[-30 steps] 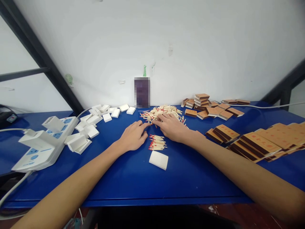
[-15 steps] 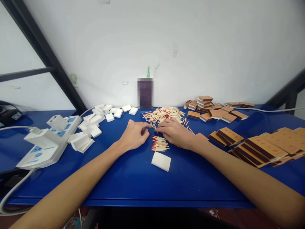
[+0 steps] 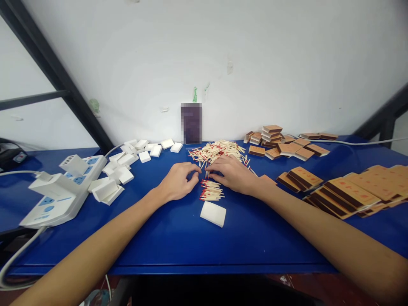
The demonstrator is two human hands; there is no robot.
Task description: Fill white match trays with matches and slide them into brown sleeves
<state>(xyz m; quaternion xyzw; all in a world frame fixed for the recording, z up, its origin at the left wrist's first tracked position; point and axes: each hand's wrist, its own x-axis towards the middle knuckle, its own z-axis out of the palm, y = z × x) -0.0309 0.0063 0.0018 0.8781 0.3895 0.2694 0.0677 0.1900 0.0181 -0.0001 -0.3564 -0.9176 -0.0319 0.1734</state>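
Matches (image 3: 212, 190) lie in a loose row on the blue table (image 3: 178, 248), most of their red heads to the left, between a white tray (image 3: 213, 213) on the near side and a tangled pile (image 3: 223, 148) on the far side. The step in hand looks to be drawing matches off the pile's near edge and lining them up with that row. The right hand (image 3: 234, 173) rests low over this edge, fingers bent and thumb close to a few stray matches; whether it pinches any of them I cannot tell. The left hand (image 3: 181, 182) stands just left of them, thumb and forefinger curved with a gap between and no match seen in it. The next move, as I judge it, calls for a light touch: nip the strays between fingertips, turn their heads the same way, and set them beside the row without knocking it askew. Its ends are uneven, so some squaring up seems needed too. More trays (image 3: 124, 161) lie scattered on the left, while printed sleeves (image 3: 349, 193) sit in overlapping stacks on the right, well apart from the row.
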